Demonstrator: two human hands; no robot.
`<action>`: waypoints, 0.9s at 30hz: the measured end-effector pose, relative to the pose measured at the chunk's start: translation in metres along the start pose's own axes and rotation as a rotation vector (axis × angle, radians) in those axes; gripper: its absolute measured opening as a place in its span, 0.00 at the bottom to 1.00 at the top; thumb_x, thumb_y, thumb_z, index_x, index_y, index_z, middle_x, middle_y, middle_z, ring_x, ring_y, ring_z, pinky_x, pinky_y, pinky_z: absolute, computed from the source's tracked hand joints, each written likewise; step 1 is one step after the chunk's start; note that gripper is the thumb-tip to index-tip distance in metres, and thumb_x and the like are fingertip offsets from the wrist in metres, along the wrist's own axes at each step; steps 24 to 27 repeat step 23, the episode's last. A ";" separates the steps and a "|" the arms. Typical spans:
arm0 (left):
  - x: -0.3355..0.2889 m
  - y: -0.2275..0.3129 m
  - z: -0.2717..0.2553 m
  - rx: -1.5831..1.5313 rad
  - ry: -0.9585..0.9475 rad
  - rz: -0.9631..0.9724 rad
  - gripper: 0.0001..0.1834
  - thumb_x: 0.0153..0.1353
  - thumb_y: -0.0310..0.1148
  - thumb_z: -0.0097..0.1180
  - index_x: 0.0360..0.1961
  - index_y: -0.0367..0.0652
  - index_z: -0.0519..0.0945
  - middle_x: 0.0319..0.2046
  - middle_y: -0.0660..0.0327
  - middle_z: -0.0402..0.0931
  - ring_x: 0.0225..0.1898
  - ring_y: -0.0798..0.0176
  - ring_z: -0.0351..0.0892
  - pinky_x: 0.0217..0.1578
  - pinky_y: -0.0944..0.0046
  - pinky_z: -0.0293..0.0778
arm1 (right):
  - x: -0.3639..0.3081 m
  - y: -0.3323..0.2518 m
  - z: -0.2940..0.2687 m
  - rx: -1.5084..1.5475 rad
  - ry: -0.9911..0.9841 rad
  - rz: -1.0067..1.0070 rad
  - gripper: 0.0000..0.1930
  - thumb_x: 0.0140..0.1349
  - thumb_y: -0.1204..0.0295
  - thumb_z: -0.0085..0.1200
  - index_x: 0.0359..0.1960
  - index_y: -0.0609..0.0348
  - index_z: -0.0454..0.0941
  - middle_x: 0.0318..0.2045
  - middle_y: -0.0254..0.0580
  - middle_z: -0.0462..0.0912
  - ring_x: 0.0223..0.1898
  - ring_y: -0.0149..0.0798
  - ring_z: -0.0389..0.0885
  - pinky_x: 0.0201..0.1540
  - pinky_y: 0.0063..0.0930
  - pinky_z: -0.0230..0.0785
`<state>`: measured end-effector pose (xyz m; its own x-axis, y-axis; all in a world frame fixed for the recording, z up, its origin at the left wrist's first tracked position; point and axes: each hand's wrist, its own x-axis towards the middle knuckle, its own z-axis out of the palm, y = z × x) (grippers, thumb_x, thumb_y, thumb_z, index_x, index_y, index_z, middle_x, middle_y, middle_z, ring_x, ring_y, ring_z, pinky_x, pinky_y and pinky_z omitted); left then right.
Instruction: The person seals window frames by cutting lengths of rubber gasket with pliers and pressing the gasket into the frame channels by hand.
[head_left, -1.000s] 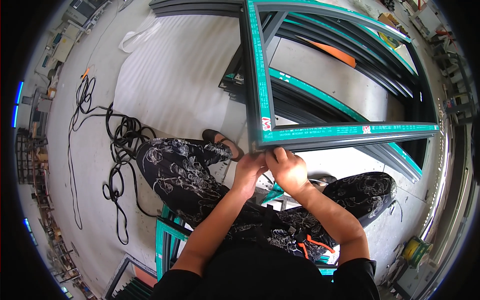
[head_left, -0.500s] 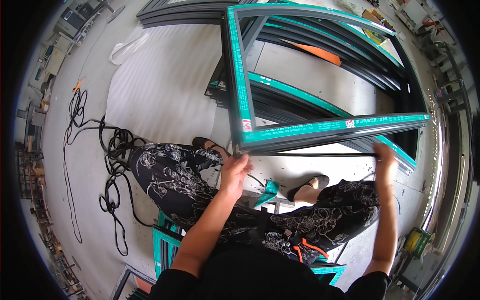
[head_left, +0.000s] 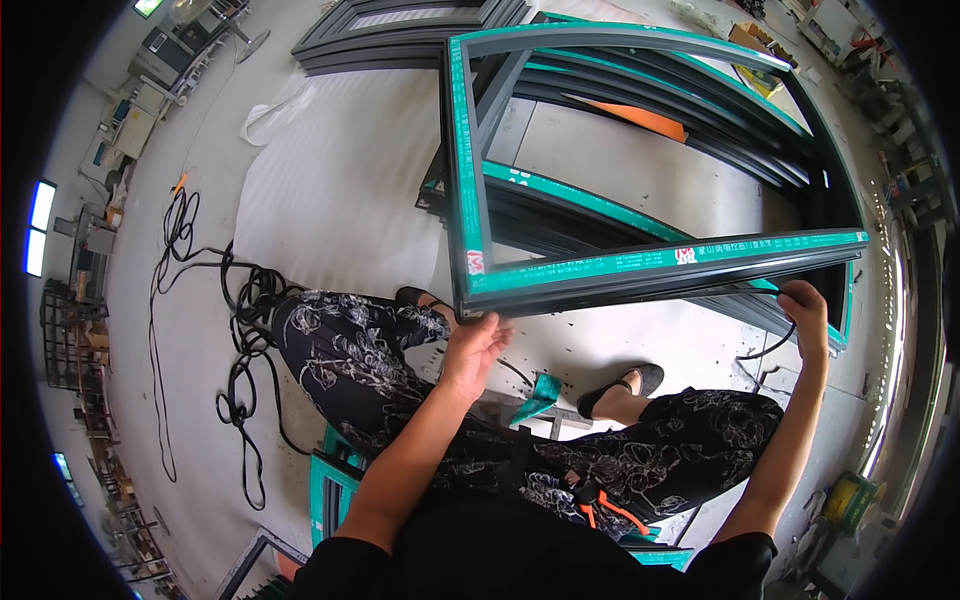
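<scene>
A dark grey window frame [head_left: 600, 269] with green printed film on its faces stands tilted in front of me. My left hand [head_left: 474, 356] is at its near left corner, thumb against the corner and fingers curled. My right hand [head_left: 808, 312] is closed in a pinch on a thin black rubber strip [head_left: 765, 291] by the near right end of the frame. The strip runs along the underside of the near rail, and a loose end of it curls down below my right hand. The left fingertips are partly hidden.
More window frames [head_left: 590, 205] lie stacked behind, and a grey stack [head_left: 400, 35] sits at far left. Black cable [head_left: 255, 290] is coiled on the floor at left. Orange-handled pliers [head_left: 615, 510] rest at my lap. Green film scrap [head_left: 540, 398] lies between my feet.
The strip was stretched straight below the near rail and now lies up against it. My right hand, blurred before, has moved slightly right. My left hand stays at the corner.
</scene>
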<state>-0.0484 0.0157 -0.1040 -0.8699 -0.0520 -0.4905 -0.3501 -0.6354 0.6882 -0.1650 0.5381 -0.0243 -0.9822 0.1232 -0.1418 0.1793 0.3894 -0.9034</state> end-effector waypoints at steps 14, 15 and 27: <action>0.005 -0.003 0.049 -0.133 0.060 -0.121 0.08 0.59 0.34 0.62 0.35 0.42 0.80 0.36 0.56 0.81 0.43 0.61 0.79 0.47 0.62 0.73 | 0.017 -0.018 0.031 -0.218 0.144 -0.219 0.06 0.53 0.81 0.60 0.34 0.66 0.80 0.28 0.37 0.82 0.31 0.27 0.78 0.40 0.19 0.72; 0.007 -0.005 0.053 -0.126 0.037 -0.154 0.08 0.59 0.33 0.62 0.35 0.42 0.80 0.36 0.56 0.81 0.43 0.61 0.79 0.47 0.62 0.73 | 0.019 -0.016 0.031 -0.205 0.126 -0.225 0.06 0.53 0.81 0.61 0.34 0.66 0.80 0.28 0.37 0.82 0.31 0.27 0.78 0.39 0.19 0.72; 0.009 -0.016 0.045 -0.093 0.027 -0.132 0.08 0.59 0.33 0.62 0.39 0.47 0.79 0.42 0.58 0.80 0.49 0.60 0.76 0.47 0.56 0.73 | 0.007 -0.017 0.032 -0.191 0.101 -0.222 0.06 0.53 0.81 0.60 0.34 0.66 0.80 0.28 0.37 0.82 0.31 0.27 0.79 0.39 0.20 0.72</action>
